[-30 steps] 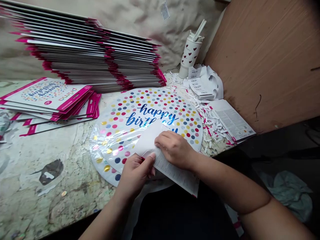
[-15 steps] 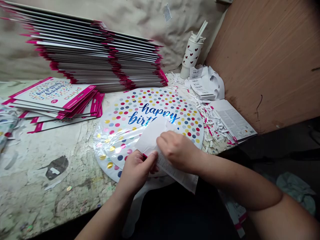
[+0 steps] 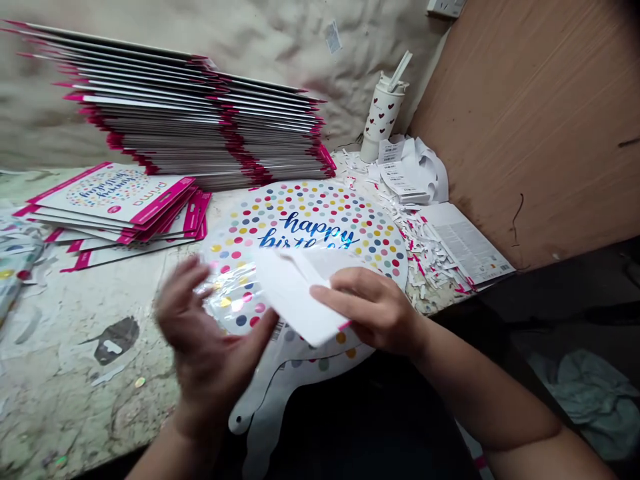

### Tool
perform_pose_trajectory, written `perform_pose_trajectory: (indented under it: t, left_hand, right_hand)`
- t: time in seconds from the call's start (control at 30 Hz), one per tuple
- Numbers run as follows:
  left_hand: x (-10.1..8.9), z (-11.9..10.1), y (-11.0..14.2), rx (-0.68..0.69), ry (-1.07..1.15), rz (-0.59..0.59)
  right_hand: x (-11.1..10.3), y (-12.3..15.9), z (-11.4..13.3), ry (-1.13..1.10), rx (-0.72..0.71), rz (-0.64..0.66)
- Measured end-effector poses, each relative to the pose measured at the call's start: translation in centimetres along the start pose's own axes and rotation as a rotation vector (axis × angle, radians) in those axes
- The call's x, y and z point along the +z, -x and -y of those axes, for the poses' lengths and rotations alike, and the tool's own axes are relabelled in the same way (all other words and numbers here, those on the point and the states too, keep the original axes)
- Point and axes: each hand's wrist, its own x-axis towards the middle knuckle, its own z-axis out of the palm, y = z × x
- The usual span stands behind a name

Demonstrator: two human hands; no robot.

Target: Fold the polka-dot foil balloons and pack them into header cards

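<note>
The right hand (image 3: 373, 310) keeps a firm pinch on a folded white paper card (image 3: 295, 297), held over a polka-dot foil birthday balloon (image 3: 305, 230) on the table (image 3: 75, 333). At the card's 8 o'clock, the blurred left hand (image 3: 210, 340) is released, open.

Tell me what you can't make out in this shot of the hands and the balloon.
Head view:
The left hand is motion-blurred, so its fingers are unclear.
The lettering on the foil balloon is partly hidden by the white paper in the right hand.
The small print on the printed sheet is too small to read.
The barcode labels are too small to read.
</note>
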Motion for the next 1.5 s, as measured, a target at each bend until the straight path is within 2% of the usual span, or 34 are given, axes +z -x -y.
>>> perform_pose_trajectory:
  t: [0.07,0.1,0.13,0.2,0.23,0.3,0.4,0.47,0.6,0.67,0.73,0.8,0.87,0.93,0.97,1.03,1.1,1.2,1.23,1.27,1.3,1.37,1.4,1.5]
  left_hand:
    - [-1.8,1.0,-0.4,0.295,-0.198,-0.03]
    - [-2.4,1.7,-0.4,0.435,-0.268,0.026]
    - [-2.7,2.4,-0.2,0.539,-0.318,0.123]
    - [-2.6,4.0,0.8,0.625,-0.385,0.364]
    - [-2.3,4.8,1.5,0.626,-0.409,0.453]
    - [-1.4,5.9,2.9,0.612,-0.47,0.541]
    - [-0.4,6.4,4.2,0.632,-0.567,0.539]
    - [0.1,6.0,4.1,0.598,-0.593,0.493]
    - [1.0,4.7,2.5,0.347,-0.619,0.368]
    - [1.7,4.4,1.7,0.268,-0.649,0.348]
    - [2.1,4.5,1.2,0.28,-0.682,0.34]
    - [2.0,5.2,1.1,0.369,-0.701,0.373]
    - [1.1,6.0,1.5,0.5,-0.693,0.425]
    - [-0.6,6.8,2.1,0.564,-0.711,0.44]
    - [-1.5,6.9,2.6,0.552,-0.734,0.403]
    - [-3.0,6.5,3.6,0.438,-0.734,0.264]
    - [-3.5,5.2,4.4,0.197,-0.558,0.226]
    - [-2.2,2.9,4.7,-0.389,0.025,0.394]
    - [-1.5,2.3,4.4,-0.56,0.245,0.401]
    - [-0.8,1.9,4.0,-0.678,0.44,0.349]
    - [-0.1,1.7,3.4,-0.749,0.597,0.254]
    - [0.8,1.7,2.4,-0.807,0.79,0.084]
    - [1.1,1.7,2.0,-0.829,0.834,0.042]
    - [1.6,2.0,1.7,-0.868,0.877,0.035]
  right_hand:
    - [-0.1,0.3,-0.7,-0.04,-0.081,-0.047]
    - [-0.1,0.7,-1.2,-0.021,-0.109,-0.048]
    - [0.0,1.3,-1.5,0.017,-0.127,-0.032]
    - [0.7,3.0,-1.8,0.104,-0.164,0.043]
    - [1.3,4.0,-1.7,0.131,-0.184,0.088]
    - [2.4,5.9,-1.3,0.153,-0.199,0.174]
    - [3.4,7.3,-0.8,0.099,-0.131,0.269]
    - [3.5,6.8,-0.8,0.018,-0.006,0.316]
    - [3.4,3.8,-1.7,-0.131,0.409,0.435]
    - [3.4,2.6,-2.3,-0.09,0.518,0.457]
    - [3.4,1.9,-2.6,0.02,0.443,0.453]
    - [3.4,1.7,-2.5,0.083,0.237,0.513]
    - [3.6,1.8,-2.2,0.099,0.076,0.635]
    - [3.9,1.8,-1.6,0.174,0.044,0.717]
    - [4.1,1.8,-1.3,0.239,0.054,0.724]
    - [4.4,1.6,-0.8,0.364,0.057,0.692]
    - [4.5,1.2,-0.3,0.416,0.02,0.589]
    - [4.0,0.6,0.5,0.363,-0.049,0.342]
    - [3.8,0.5,0.8,0.341,-0.07,0.26]
    - [3.7,0.4,1.2,0.326,-0.09,0.191]
    - [3.6,0.5,1.6,0.316,-0.111,0.136]
    - [3.8,0.7,2.2,0.309,-0.143,0.061]
    - [3.9,0.8,2.5,0.309,-0.149,0.038]
    - [4.4,1.3,3.0,0.318,-0.147,0.007]
